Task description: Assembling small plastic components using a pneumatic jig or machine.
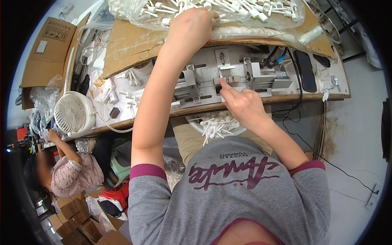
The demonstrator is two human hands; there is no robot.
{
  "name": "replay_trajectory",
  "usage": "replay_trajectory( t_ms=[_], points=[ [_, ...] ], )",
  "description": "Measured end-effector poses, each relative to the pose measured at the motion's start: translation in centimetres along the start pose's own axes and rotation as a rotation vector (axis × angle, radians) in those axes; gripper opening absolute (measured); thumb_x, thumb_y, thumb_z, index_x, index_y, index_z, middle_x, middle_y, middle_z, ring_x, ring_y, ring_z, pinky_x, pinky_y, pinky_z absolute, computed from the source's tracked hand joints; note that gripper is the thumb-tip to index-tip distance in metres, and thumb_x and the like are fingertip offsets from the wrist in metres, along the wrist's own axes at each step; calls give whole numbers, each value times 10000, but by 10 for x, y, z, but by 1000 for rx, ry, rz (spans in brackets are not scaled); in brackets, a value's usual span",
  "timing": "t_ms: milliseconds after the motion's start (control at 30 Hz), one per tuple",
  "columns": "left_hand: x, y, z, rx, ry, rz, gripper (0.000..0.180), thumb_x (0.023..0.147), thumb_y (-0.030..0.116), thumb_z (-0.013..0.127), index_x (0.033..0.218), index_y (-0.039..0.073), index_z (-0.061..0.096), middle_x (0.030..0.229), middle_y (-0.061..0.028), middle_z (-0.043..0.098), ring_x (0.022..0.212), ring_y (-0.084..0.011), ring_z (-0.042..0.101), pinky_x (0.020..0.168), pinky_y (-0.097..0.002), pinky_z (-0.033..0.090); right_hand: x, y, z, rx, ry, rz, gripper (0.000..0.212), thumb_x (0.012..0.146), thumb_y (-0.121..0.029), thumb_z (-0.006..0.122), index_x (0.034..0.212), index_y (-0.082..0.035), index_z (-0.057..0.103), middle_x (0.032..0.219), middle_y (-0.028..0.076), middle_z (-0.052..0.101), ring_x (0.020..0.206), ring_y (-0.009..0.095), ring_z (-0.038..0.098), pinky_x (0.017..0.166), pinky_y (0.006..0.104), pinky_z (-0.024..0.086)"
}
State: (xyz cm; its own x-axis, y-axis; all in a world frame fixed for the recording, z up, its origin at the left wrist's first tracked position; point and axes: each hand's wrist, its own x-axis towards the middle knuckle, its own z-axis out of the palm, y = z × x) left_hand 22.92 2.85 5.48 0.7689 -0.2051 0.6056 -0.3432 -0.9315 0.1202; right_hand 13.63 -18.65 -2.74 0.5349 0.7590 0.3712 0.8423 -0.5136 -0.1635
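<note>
My left hand (191, 29) reaches to the far side, over a clear plastic bag (134, 10) of small white plastic parts with thin stems (255, 12). Its fingertips are among the parts and mostly hidden, so any grip cannot be made out. Nearer to me, my right hand (244, 105) is at a metal clamping fixture (228, 79). Its index finger is stretched out to the small central block, while the other fingers are partly bent. No part shows in that hand. A white bowl (241, 131) heaped with similar stemmed parts (216, 124) rests at my lap.
The bag lies on a cardboard sheet (130, 51) above the bench. A black phone (305, 71) and cables lie right of the fixture. Loose white parts (131, 77) and a white fan (74, 113) are at left. Another person (73, 175) works at far left, near cardboard boxes.
</note>
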Motion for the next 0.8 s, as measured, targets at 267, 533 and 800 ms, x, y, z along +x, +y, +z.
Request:
replay_trajectory(
  t_ms=[267,533,800],
  points=[
    [-47,42,-69,-386,222,-375,223,943,44,638,1163,9,652,1004,-85,686,880,-173,730,660,-266,555,78,50,-66,196,332,191,446,816,-361,783,1140,-69,687,1037,99,727,756,192,685,686,321,550],
    [-93,90,-83,-568,228,-392,128,781,67,819,809,23,703,1074,-93,612,646,-100,614,469,-208,510,212,140,-56,-118,-112,435,919,731,-677,705,1346,-14,538,1303,270,577,1263,414,511,1043,478,435],
    [-142,99,-57,-822,5,-502,316,741,0,830,1037,-1,718,1263,-103,563,964,-168,673,763,-284,636,215,169,-16,313,-76,4,588,800,-293,679,1352,-149,538,1312,132,552,1201,307,556,1006,429,463]
  ],
)
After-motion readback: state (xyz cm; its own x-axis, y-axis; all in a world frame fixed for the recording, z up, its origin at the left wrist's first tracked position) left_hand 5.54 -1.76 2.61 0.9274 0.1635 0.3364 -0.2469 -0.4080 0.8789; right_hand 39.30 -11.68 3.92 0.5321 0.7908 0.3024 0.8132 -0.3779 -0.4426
